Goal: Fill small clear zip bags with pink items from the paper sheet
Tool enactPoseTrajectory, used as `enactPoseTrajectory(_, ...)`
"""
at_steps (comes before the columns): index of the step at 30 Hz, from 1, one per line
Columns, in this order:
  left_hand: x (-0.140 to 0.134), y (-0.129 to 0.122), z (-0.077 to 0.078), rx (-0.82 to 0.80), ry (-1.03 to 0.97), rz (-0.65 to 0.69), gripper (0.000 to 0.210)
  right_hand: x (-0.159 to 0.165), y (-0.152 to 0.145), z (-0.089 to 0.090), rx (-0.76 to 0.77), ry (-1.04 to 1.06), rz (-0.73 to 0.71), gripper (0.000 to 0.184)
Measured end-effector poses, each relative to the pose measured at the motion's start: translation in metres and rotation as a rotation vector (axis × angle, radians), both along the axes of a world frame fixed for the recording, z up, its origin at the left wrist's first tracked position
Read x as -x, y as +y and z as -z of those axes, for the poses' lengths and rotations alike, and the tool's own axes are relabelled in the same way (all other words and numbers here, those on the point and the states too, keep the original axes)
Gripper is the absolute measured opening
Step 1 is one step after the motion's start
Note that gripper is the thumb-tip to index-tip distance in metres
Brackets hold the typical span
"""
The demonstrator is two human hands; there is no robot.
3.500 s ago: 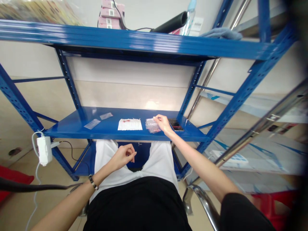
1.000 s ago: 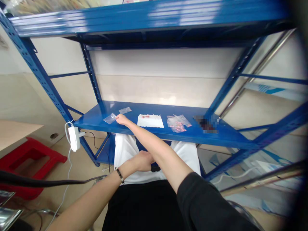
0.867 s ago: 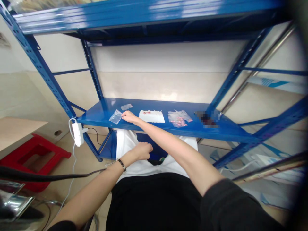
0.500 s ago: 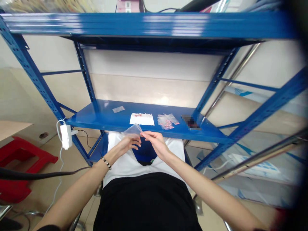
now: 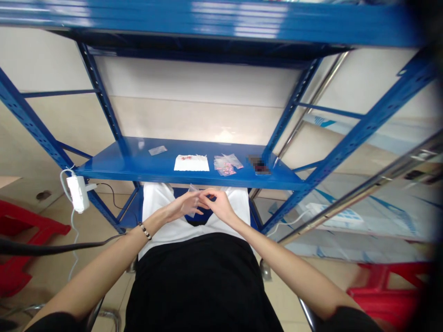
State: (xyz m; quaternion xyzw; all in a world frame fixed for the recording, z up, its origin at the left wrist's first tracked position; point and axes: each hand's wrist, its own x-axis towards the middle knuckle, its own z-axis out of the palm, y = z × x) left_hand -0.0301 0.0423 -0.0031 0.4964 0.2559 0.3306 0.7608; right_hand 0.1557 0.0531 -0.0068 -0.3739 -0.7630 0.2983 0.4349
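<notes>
Above the lap, just below the blue shelf [image 5: 166, 168] edge: left hand [image 5: 185, 207] and right hand [image 5: 218, 207] pinch a small clear plastic bag [image 5: 192, 190] between fingertips. Best practice: rub the mouth apart. Filled bags [image 5: 226, 163] sit at 1 o'clock.

Two hands show, the left hand [image 5: 183, 207] and the right hand [image 5: 218, 206], meeting just in front of the blue shelf [image 5: 114, 167]; between them is one small clear bag [image 5: 193, 190]. On the shelf lie one empty clear bag [image 5: 158, 150] toward its left end, one white sheet [image 5: 191, 163] near its middle, and one heap of small bags [image 5: 226, 163] just right of the sheet; how many bags are in the heap cannot be told. One white adapter [image 5: 77, 193] hangs at the shelf's left corner. Two red stools stand on the floor, one [image 5: 20, 230] left of the shelf, one [image 5: 387, 295] right.
</notes>
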Motion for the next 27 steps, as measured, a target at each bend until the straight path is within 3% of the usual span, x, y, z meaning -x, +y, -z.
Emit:
enactPoseTrajectory(6, 0.002, 0.003, 0.011, -0.295, 0.334, -0.117, 0.037, 0.001, -0.007, -0.001, -0.123, -0.06, 0.086, 0.015)
enactPoseTrajectory(8, 0.002, 0.002, 0.016, -0.406, 0.38, -0.122, 0.033, 0.001, -0.011, -0.003, -0.157, -0.056, 0.094, 0.026)
enactPoseTrajectory(10, 0.001, 0.001, 0.02, -0.472, 0.375, -0.111, 0.032, 0.001, -0.015, -0.006, -0.206, -0.071, 0.084, 0.021)
enactPoseTrajectory(13, -0.001, 0.001, 0.022, -0.528, 0.344, -0.127, 0.035, 0.0, -0.015, -0.009, -0.257, -0.112, 0.079, 0.005)
enactPoseTrajectory(15, -0.003, 0.001, 0.021, -0.575, 0.315, -0.142, 0.038, 0.0, -0.012, -0.009, -0.265, -0.126, 0.082, 0.004)
enactPoseTrajectory(21, -0.008, -0.004, 0.012, -0.619, 0.274, -0.126, 0.049, 0.001, -0.011, -0.006, -0.344, -0.165, 0.063, 0.011)
enactPoseTrajectory(27, 0.002, -0.005, 0.013, -0.62, 0.408, -0.149, 0.037, 0.002, -0.017, -0.003, -0.474, -0.235, 0.04, 0.019)
